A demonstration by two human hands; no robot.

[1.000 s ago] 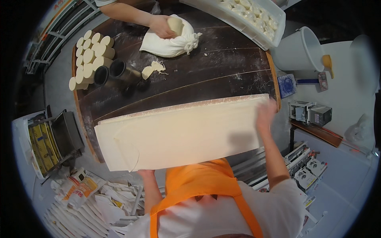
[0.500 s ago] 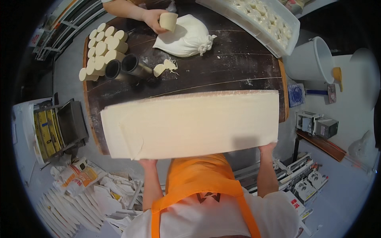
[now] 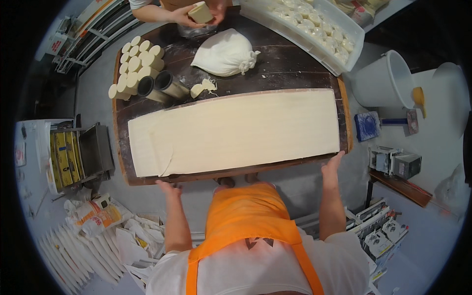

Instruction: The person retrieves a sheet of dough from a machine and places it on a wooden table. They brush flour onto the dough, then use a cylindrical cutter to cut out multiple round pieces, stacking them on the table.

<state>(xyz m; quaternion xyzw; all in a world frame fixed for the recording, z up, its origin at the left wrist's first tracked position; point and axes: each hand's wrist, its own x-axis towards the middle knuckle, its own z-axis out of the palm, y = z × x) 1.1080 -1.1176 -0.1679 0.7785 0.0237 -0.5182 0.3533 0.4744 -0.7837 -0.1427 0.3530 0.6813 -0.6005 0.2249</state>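
1 dough sheet (image 3: 236,132) on tbl (image 3: 282,66), l hand (image 3: 168,187) + r hand (image 3: 333,163) nr edge

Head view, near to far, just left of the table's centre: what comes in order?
Pale sheet → pale scraps → tied white bag → pale block in the other person's hands. Dark cups sit about level with the scraps, so left out.

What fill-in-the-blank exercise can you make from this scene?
The nearest apron is ____ in colour.
The dark tubes on the table number ____.
Of the sheet and sack, the ____ is nearer the left hand.
The scoop is to the ____ of the bucket.
Missing words: orange; two; sheet; right.
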